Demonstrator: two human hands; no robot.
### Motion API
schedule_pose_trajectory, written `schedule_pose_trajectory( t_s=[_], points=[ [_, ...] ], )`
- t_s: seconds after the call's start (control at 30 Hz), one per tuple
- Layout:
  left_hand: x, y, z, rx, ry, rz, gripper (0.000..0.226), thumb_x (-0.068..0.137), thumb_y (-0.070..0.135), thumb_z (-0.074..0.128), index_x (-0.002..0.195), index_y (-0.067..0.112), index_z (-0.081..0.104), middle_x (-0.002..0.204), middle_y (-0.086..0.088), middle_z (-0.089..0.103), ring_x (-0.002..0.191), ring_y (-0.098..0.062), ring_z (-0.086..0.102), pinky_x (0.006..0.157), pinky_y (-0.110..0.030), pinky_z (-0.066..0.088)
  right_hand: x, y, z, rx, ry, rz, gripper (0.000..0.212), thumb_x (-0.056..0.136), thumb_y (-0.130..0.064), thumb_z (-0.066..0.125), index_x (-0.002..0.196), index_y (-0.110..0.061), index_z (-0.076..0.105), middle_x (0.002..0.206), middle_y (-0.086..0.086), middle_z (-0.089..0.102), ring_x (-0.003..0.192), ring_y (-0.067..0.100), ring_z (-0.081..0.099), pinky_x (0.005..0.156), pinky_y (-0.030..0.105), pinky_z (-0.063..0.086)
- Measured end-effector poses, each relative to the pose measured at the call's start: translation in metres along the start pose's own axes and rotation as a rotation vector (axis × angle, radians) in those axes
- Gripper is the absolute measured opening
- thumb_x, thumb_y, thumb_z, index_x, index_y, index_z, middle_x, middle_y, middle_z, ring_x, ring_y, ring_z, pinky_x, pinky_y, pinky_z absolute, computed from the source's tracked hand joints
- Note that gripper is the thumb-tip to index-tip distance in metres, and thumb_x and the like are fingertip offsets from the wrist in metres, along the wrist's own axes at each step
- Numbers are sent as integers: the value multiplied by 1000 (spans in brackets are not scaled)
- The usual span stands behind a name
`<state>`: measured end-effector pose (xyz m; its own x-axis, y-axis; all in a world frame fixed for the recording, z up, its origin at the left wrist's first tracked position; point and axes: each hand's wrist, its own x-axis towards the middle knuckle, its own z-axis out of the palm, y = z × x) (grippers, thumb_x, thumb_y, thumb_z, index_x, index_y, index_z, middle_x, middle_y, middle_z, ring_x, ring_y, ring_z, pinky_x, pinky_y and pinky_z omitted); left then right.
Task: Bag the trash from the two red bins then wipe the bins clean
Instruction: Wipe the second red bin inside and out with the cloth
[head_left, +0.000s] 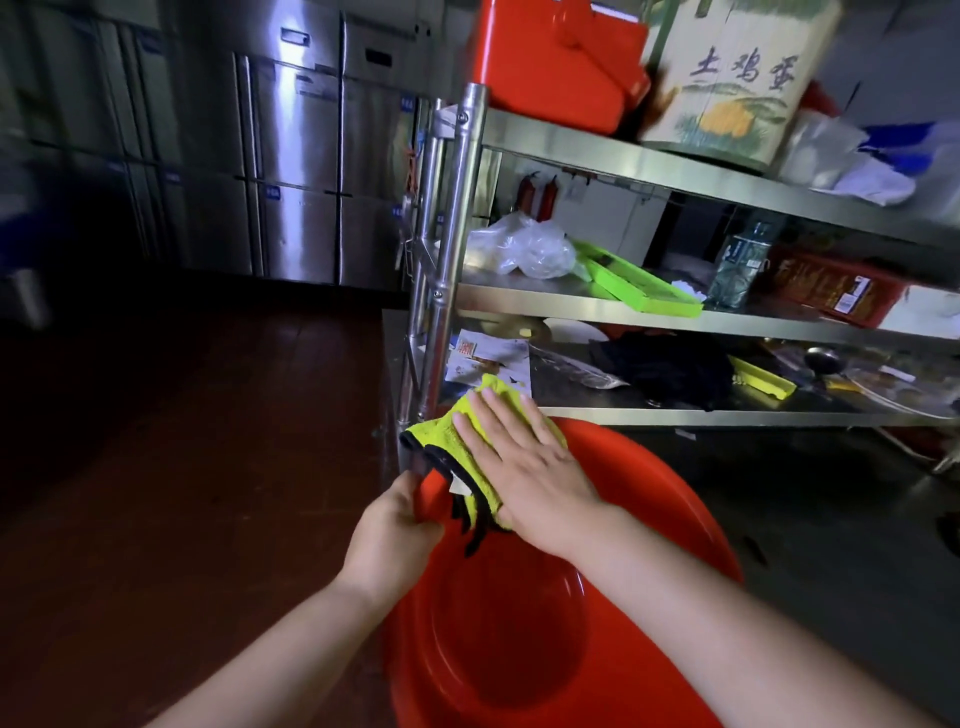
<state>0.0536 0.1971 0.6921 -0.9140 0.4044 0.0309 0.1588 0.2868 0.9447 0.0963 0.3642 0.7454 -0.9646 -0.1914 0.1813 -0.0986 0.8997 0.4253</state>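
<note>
Head view, single frame.

Red bin (597, 597), one in reach: directly under both hands, tipped so its mouth faces the person, inside bare of trash. The tilt likely brings the far rim within wiping range. A second red container (550, 62) sits on the top shelf, well above and beyond the hands; whether it is the other task bin cannot be told.

Cloth (467, 441), one: yellow with dark edging, folded, draped over the bin's far rim just under the right hand; a dark fringe hangs into the bin.

Right hand (524, 467), one: fingers straight and spread, palm flat, pressing the cloth onto the rim. Flat pressure suits rubbing a curved edge.

Left hand (395, 530), one: fingers curled over the rim just left of the cloth, gripping the bin, probably to steady it against the push of the wipe.

Steel rack (452, 249), one, three shelves visible: just beyond the hands. It carries one egg box (737, 78), one clear plastic bag (524, 249), one green tray (639, 286) and dark cloth (670, 369).

Steel fridge doors (296, 156): far left of the hands, count uncertain in the gloom.

Judgement: bagging done for this bin; wiping in hand.
</note>
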Motion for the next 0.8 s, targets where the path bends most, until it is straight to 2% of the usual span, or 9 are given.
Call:
schedule_pose_trajectory(
  t_s=[0.1, 0.17, 0.23, 0.33, 0.4, 0.47, 0.57, 0.67, 0.8],
  points=[
    [-1, 2, -2, -20, -23, -12, 32, 70, -2, 59, 87, 25, 57, 73, -4, 64, 61, -20, 60, 58, -39, 49, 12, 0, 0, -2, -1, -78, 109, 76, -26, 69, 149, -11, -10, 159, 10, -3, 146, 23, -10, 111, 36, -22],
    [-1, 3, -2, -34, -52, -18, 42, 68, -5, 56, 93, 29, 59, 73, -3, 66, 57, -17, 59, 53, -35, 46, 18, -2, 1, -28, 36, -118, 114, 67, -34, 75, 149, -5, 2, 157, 12, 12, 145, 26, 8, 114, 37, -13],
    [-1, 4, -3, -28, -54, -29, 41, 67, -6, 56, 91, 27, 59, 66, 1, 64, 50, -10, 54, 47, -25, 40, 23, -4, 4, 3, 72, -121, 117, 58, -38, 79, 148, -3, 13, 151, 12, 28, 138, 29, 28, 116, 40, 10],
    [-1, 6, -2, -34, -17, -63, 32, 66, -7, 58, 75, 23, 56, 50, 7, 56, 39, -3, 47, 39, -18, 35, 33, -6, 9, 28, 54, -103, 117, 60, -45, 78, 149, -10, 11, 125, 6, 50, 109, 26, 51, 99, 37, 39],
    [-2, 6, -2, -31, -14, -85, 32, 66, -8, 57, 74, 23, 55, 51, 6, 55, 37, -4, 47, 38, -19, 34, 39, -1, 10, -9, 8, -95, 115, 63, -54, 77, 149, -21, 8, 112, 5, 56, 102, 25, 54, 92, 37, 40],
    [-3, 4, -3, -16, -22, -90, 32, 66, -9, 57, 77, 22, 56, 57, 3, 57, 42, -7, 50, 40, -22, 37, 43, 7, 13, -6, -32, -81, 102, 64, -48, 79, 145, -28, 20, 109, 6, 57, 102, 26, 54, 89, 37, 40],
    [-5, -1, -7, -16, -16, -100, 30, 67, -7, 58, 81, 19, 58, 67, -12, 62, 50, -23, 59, 45, -34, 47, 41, 21, 18, 23, -7, 4, 78, 62, -44, 80, 127, -25, 42, 104, 3, 59, 101, 25, 56, 85, 36, 40],
    [-8, -7, -13, -69, 24, -116, 31, 68, -8, 59, 84, 18, 58, 75, -21, 66, 64, -37, 65, 53, -47, 53, 29, 43, 25, 38, 13, 177, 73, 62, -56, 74, 122, -23, 47, 107, 1, 60, 105, 24, 57, 84, 34, 41],
    [-16, -12, -17, -126, 83, -160, 31, 71, -6, 62, 85, 22, 59, 80, -14, 69, 67, -28, 68, 63, -45, 57, 6, 63, 31, -27, 5, 410, 75, 64, -70, 63, 116, -18, 48, 101, 2, 61, 95, 23, 62, 66, 32, 41]
  ],
)
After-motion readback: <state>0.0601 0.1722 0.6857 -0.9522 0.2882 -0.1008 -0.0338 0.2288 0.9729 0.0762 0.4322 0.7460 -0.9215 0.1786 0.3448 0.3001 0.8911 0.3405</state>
